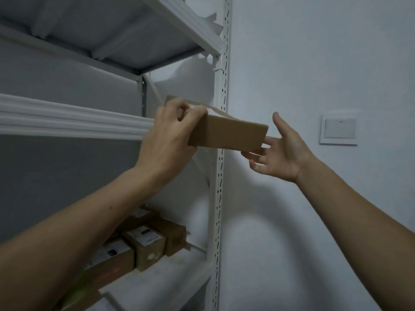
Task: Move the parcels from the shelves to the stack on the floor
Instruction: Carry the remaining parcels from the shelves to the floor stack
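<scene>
I see a plain brown cardboard parcel (pixel 226 133), oblong, with pale tape along its top. It is in the air by the middle shelf (pixel 67 117), crossing the white upright (pixel 221 198). My left hand (pixel 166 140) grips its left end. My right hand (pixel 283 151) is spread, fingertips at the lower right corner.

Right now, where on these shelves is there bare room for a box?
The lower shelf is bare between the parcels and the post; its left is crowded. There is open passage right of the post, along the wall. The middle shelf's top is hidden.
</scene>
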